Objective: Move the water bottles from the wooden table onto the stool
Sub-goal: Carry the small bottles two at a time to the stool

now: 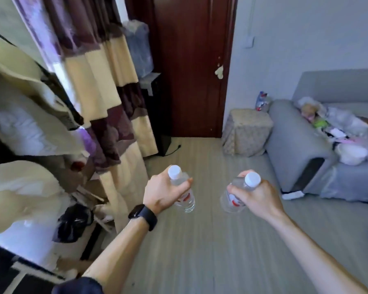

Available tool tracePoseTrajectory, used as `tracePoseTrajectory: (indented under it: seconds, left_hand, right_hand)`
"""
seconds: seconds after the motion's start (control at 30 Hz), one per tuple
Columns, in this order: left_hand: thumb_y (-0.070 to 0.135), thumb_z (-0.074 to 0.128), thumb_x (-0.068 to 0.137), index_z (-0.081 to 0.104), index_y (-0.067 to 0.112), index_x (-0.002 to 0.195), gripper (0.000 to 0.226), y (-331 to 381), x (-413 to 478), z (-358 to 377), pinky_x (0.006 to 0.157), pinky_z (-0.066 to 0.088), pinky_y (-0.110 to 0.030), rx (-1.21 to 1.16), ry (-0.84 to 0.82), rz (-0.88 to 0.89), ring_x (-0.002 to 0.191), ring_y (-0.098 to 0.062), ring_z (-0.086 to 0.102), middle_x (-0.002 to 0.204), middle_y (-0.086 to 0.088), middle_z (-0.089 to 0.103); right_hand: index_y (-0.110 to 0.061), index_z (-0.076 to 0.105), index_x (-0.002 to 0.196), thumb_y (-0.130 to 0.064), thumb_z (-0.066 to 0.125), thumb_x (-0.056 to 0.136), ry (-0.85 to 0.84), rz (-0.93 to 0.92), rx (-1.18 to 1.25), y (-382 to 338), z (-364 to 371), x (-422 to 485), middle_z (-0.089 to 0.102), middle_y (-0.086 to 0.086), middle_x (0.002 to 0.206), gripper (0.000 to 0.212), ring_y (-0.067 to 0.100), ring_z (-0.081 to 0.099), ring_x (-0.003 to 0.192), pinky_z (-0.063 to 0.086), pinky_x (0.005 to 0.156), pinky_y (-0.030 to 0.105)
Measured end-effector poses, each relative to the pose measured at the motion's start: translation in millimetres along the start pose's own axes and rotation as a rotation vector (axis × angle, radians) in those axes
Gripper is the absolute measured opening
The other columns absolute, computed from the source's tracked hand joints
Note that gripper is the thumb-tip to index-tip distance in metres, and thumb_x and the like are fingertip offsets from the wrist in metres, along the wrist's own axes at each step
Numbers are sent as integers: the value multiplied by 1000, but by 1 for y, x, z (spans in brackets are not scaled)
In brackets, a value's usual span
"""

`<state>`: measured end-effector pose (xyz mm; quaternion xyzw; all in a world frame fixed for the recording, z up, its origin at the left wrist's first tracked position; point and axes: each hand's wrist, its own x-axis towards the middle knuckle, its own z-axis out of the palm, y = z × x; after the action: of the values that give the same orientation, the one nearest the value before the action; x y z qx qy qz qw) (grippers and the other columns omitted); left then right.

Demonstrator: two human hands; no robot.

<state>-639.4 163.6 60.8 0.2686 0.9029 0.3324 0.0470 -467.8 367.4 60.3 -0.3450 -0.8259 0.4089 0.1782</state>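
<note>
- Head view: both hands are loaded. Our left hand (pixel 165 193) has its fingers wrapped round the upper part of the left bottle (pixel 187 201), and our right hand (pixel 258 197) is clamped the same way on the right bottle (pixel 229 201).
- Both bottles hang in the air over the floor (pixel 210 240), resting on nothing. The wooden table is out of sight.
- The stool (pixel 248 132), a fabric-covered block, sits well ahead of both grips and a little right of the right one. We haven't reached it yet.
- First risk, as we judge it: each grip sits high on a smooth clear bottle with the body dangling below the fingers. A swing or a slackened finger could let one slide out and drop.
- Second risk: the stool top looks soft and cloth-draped. A bottle set down tilted or near the edge may topple and roll off, and landing two at once doubles that chance.
- Third risk: the right bottle leans in the grip, so we'd want it upright before letting go.
- Around us, the grey sofa (pixel 295 145) lies right of the right grip, its arm just beside the stool and its seat full of clutter.
- A small white object (pixel 292 195) lies on the floor at the sofa's foot, right of the right grip, and could catch a foot.
- Left of the left grip hang the striped curtain (pixel 106 85) and, lower down, a black bag (pixel 72 221). That side is blurred.
- Beyond the stool stands the dark door (pixel 191 60).
- The way from the grips to the stool runs over the floor, and the sofa arm is what crowds it most, on the right.
</note>
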Motion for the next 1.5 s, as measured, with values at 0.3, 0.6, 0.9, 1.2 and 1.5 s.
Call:
tracePoseTrajectory:
  seconds: [0.3,0.6,0.9,1.2,1.5]
  left_hand:
    - [82,48,65,62,35,88,54,96,195,102,75,57,-34,61,-99,136,80,-14,65,80,13,70]
    - [83,44,65,62,37,92,57,192,350,191,77,57,-35,93,-122,121,84,-14,65,84,15,69]
    - [85,43,64,62,36,90,58,234,518,276,77,57,-36,122,-189,117,85,-17,65,82,13,69]
    - [90,41,63,64,34,88,65,252,699,343,74,56,-35,38,-236,89,83,-14,66,81,14,69]
    - [86,44,65,66,32,87,63,281,837,431,72,57,-36,71,-331,50,81,-13,67,80,12,70]
  right_hand:
    - [-31,67,92,-63,79,61,195,81,-9,57,-83,174,75,-4,91,46,22,68,100,51,82,33]
    - [-32,66,91,-75,65,51,205,145,65,113,-150,353,73,-9,90,59,21,67,96,54,85,36]
    - [-31,67,95,-62,79,66,188,156,52,153,-164,539,73,-8,92,44,20,66,97,51,85,33]
    - [-25,61,100,-74,66,51,253,223,43,170,-169,719,71,-8,91,69,21,66,92,53,79,35]
    - [-29,58,100,-80,74,54,264,342,54,240,-180,867,71,-4,84,71,27,69,79,60,67,49]
